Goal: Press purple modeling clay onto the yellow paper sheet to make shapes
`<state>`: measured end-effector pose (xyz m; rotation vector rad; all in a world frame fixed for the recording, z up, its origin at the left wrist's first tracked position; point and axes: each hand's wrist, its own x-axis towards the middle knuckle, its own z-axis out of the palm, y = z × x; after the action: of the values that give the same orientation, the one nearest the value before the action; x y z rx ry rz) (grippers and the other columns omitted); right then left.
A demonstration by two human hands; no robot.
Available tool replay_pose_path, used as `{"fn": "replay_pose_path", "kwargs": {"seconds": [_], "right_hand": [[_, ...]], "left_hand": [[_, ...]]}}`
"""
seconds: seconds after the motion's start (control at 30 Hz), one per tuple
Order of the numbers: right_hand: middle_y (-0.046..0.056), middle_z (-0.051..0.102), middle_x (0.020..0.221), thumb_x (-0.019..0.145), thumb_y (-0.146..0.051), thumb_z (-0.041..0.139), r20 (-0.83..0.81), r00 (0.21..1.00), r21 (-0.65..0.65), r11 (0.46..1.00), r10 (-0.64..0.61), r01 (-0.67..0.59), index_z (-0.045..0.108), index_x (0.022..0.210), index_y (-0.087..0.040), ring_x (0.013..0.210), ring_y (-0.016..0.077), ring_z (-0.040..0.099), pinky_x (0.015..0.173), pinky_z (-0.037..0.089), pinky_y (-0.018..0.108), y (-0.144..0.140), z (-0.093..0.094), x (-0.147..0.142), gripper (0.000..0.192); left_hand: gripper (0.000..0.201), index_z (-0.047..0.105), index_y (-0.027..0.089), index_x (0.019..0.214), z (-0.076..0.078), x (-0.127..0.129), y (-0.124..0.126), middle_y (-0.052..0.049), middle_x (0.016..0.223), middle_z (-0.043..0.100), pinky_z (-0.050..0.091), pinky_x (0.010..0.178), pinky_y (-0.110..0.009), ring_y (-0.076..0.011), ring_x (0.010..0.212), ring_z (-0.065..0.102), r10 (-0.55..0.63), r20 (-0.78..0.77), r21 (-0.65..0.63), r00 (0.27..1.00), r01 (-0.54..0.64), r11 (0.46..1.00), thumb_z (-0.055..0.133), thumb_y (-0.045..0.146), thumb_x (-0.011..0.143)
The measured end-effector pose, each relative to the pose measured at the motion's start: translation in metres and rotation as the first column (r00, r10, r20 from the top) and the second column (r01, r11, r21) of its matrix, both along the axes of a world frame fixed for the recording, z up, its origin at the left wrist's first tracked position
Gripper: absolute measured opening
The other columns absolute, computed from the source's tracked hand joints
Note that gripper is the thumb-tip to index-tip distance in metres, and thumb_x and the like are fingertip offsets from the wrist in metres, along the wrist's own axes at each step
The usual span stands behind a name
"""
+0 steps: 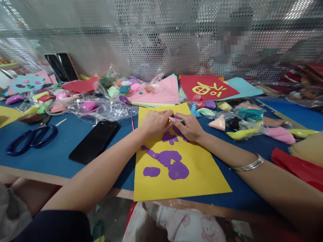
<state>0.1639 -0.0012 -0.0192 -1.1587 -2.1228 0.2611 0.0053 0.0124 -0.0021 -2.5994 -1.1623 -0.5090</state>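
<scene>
A yellow paper sheet (196, 171) lies in front of me on the blue table mat (63, 158), with flat purple clay shapes (171, 163) pressed onto it. My left hand (155, 123) and my right hand (189, 127) meet at the sheet's upper part. Between their fingertips they pinch a small piece of purple clay (176, 118), just above the topmost purple shape. A silver bangle (249, 165) sits on my right wrist.
A black phone (94, 141) lies left of the sheet, and blue-handled scissors (31, 138) lie further left. Bags with coloured clay lumps (101, 101) and clay pieces (242, 122) crowd the back. Coloured papers (164, 92) and a red sheet with a yellow figure (208, 88) lie by a perforated screen.
</scene>
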Motion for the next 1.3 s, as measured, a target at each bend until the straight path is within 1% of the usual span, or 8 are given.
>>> {"fn": "replay_pose_path", "kwargs": {"seconds": [0.1, 0.27, 0.5, 0.73, 0.8, 0.93, 1.07, 1.3], "right_hand": [[0.000, 0.052, 0.057, 0.084, -0.050, 0.032, 0.010, 1.000, -0.027, 1.000, -0.001, 0.002, 0.053, 0.071, -0.017, 0.052, 0.0101, 0.046, 0.053, 0.029, 0.022, 0.0010, -0.0009, 0.0000, 0.041], [0.000, 0.049, 0.054, 0.085, -0.052, 0.027, 0.023, 1.000, -0.033, 0.999, -0.009, 0.009, 0.049, 0.065, -0.017, 0.052, 0.0096, 0.044, 0.052, 0.027, 0.022, 0.0030, -0.0019, 0.0004, 0.046], [-0.002, 0.045, 0.052, 0.085, -0.055, 0.024, -0.016, 1.000, -0.067, 0.998, 0.004, -0.005, 0.041, 0.061, -0.019, 0.051, 0.0090, 0.043, 0.052, 0.027, 0.022, 0.0038, -0.0011, 0.0005, 0.047], [-0.002, 0.044, 0.052, 0.088, -0.051, 0.016, -0.080, 0.997, -0.062, 0.998, 0.006, -0.010, 0.039, 0.061, -0.019, 0.050, 0.0092, 0.043, 0.052, 0.029, 0.023, 0.0042, -0.0014, -0.0010, 0.047], [-0.003, 0.043, 0.051, 0.087, -0.052, 0.019, -0.076, 0.997, -0.062, 0.998, -0.004, 0.000, 0.036, 0.061, -0.020, 0.049, 0.0096, 0.042, 0.051, 0.028, 0.023, 0.0040, -0.0015, -0.0013, 0.044], [-0.004, 0.047, 0.051, 0.084, -0.053, 0.030, -0.014, 1.000, -0.094, 0.996, -0.005, 0.004, 0.036, 0.071, -0.021, 0.049, 0.0119, 0.047, 0.050, 0.026, 0.023, 0.0035, -0.0012, -0.0022, 0.035], [-0.002, 0.049, 0.053, 0.086, -0.051, 0.025, -0.007, 1.000, -0.101, 0.995, -0.021, 0.020, 0.036, 0.074, -0.021, 0.049, 0.0129, 0.049, 0.050, 0.025, 0.024, 0.0036, -0.0016, -0.0023, 0.034], [-0.002, 0.049, 0.053, 0.087, -0.049, 0.023, -0.001, 0.999, -0.024, 0.999, -0.044, 0.044, 0.038, 0.072, -0.021, 0.047, 0.0121, 0.046, 0.049, 0.024, 0.022, 0.0052, -0.0041, -0.0020, 0.035]], "left_hand": [[0.031, 0.052, 0.018, 0.095, -0.0002, -0.0001, 0.0000, -0.004, 0.079, 0.066, 0.018, 0.048, -0.027, -0.0165, 0.060, 0.057, -0.004, -0.012, -0.018, 1.000, 0.003, 1.000, 0.030, 0.038, 0.086], [0.023, 0.054, 0.018, 0.084, -0.0022, 0.0002, 0.0014, -0.003, 0.071, 0.065, 0.019, 0.048, -0.026, -0.0142, 0.057, 0.055, -0.047, 0.024, -0.007, 0.999, 0.047, 0.999, 0.035, 0.030, 0.084], [0.030, 0.058, 0.015, 0.077, -0.0052, 0.0024, 0.0036, -0.004, 0.058, 0.061, 0.021, 0.046, -0.026, -0.0137, 0.048, 0.050, -0.064, 0.053, 0.035, 0.997, 0.062, 0.997, 0.031, 0.028, 0.085], [0.040, 0.058, 0.013, 0.074, -0.0059, 0.0012, 0.0082, -0.007, 0.056, 0.061, 0.022, 0.045, -0.026, -0.0149, 0.047, 0.050, -0.056, 0.107, 0.083, 0.993, 0.047, 0.995, 0.024, 0.030, 0.087], [0.039, 0.058, 0.013, 0.074, -0.0052, 0.0001, 0.0093, -0.008, 0.056, 0.061, 0.022, 0.046, -0.026, -0.0150, 0.047, 0.051, -0.054, 0.128, 0.091, 0.990, 0.043, 0.995, 0.024, 0.028, 0.087], [0.035, 0.058, 0.013, 0.073, -0.0037, -0.0011, 0.0098, -0.007, 0.056, 0.061, 0.023, 0.046, -0.025, -0.0142, 0.047, 0.051, -0.059, 0.170, 0.099, 0.984, 0.043, 0.994, 0.029, 0.026, 0.085], [0.036, 0.058, 0.013, 0.067, -0.0023, -0.0012, 0.0088, -0.006, 0.051, 0.059, 0.022, 0.045, -0.025, -0.0131, 0.044, 0.048, -0.057, 0.211, 0.105, 0.976, 0.036, 0.994, 0.030, 0.028, 0.085], [0.041, 0.053, 0.014, 0.053, -0.0004, -0.0007, 0.0079, -0.001, 0.043, 0.049, 0.020, 0.045, -0.023, -0.0080, 0.039, 0.035, -0.038, 0.288, 0.101, 0.957, 0.010, 0.995, 0.034, 0.033, 0.085]]}}
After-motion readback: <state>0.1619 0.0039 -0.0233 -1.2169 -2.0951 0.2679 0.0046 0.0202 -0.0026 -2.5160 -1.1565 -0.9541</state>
